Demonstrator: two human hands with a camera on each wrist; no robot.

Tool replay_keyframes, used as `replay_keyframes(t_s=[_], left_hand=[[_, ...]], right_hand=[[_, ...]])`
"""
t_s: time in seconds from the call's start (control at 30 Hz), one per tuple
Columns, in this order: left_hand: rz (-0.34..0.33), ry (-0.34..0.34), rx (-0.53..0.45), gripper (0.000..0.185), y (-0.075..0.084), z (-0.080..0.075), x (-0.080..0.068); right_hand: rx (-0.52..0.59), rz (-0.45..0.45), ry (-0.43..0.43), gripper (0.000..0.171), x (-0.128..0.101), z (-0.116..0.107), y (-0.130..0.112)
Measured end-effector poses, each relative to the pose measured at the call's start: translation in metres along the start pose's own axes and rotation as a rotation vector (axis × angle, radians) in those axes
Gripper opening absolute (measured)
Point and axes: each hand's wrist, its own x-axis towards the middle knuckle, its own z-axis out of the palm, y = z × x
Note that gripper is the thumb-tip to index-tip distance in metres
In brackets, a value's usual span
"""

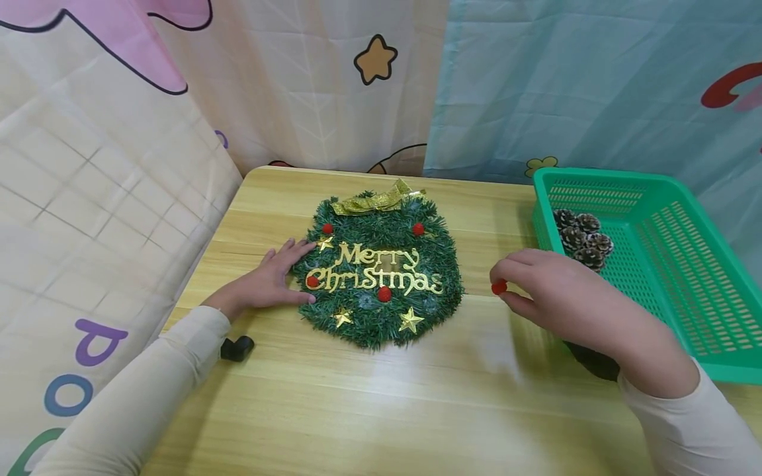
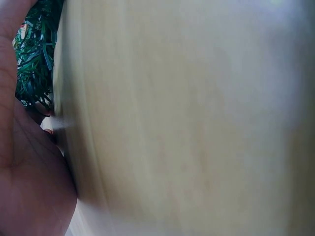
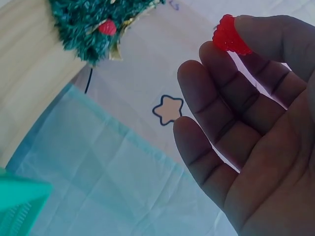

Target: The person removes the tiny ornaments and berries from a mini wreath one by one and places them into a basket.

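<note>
A green tinsel wreath (image 1: pixel 381 330) lies on the table, with gold "Merry Christmas" lettering (image 1: pixel 381 270), several red berries, gold stars (image 1: pixel 411 320) and a gold bow (image 1: pixel 375 201) at its top. My left hand (image 1: pixel 270 277) rests at the wreath's left edge, fingers spread and touching the green. Between thumb and fingertips my right hand (image 1: pixel 553 291) pinches a red raspberry-like berry (image 3: pixel 230 37), held above the table between the wreath and the green basket. The bumpy surface of the berry shows clearly in the right wrist view.
At the right stands a green plastic basket (image 1: pixel 613 175) with several pinecones (image 1: pixel 583 238) in its left part. A small black object (image 1: pixel 237 348) is beside my left forearm. Printed curtains (image 1: pixel 333 86) hang behind the wooden table (image 1: pixel 381 410).
</note>
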Motion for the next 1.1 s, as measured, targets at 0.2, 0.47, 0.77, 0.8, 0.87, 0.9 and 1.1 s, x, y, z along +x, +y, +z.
replay_keyframes(t_s=[0.2,0.47,0.77,0.8,0.87,0.9,1.1], left_hand=[[-0.001,0.000,0.000,0.109,0.001,0.000,0.000],[-0.001,0.000,0.000,0.109,0.003,-0.001,0.000],[-0.001,-0.001,0.004,0.109,0.001,0.000,-0.001],[-0.001,-0.001,0.004,0.109,0.001,0.000,-0.001],[-0.001,-0.002,0.002,0.109,0.001,0.000,-0.001],[0.000,-0.001,0.001,0.109,0.001,0.000,-0.001],[0.003,0.000,0.000,0.109,0.001,0.000,-0.001]], right_hand=[[-0.024,0.032,0.018,0.026,-0.015,-0.008,0.014],[-0.098,0.116,0.018,0.030,-0.037,-0.017,0.033],[-0.166,0.198,0.030,0.031,-0.052,-0.022,0.055],[-0.170,0.216,0.014,0.030,-0.053,-0.022,0.058],[-0.175,0.240,-0.017,0.029,-0.055,-0.023,0.064],[-0.176,0.250,-0.030,0.028,-0.056,-0.023,0.068],[-0.174,0.294,-0.107,0.025,-0.062,-0.024,0.090]])
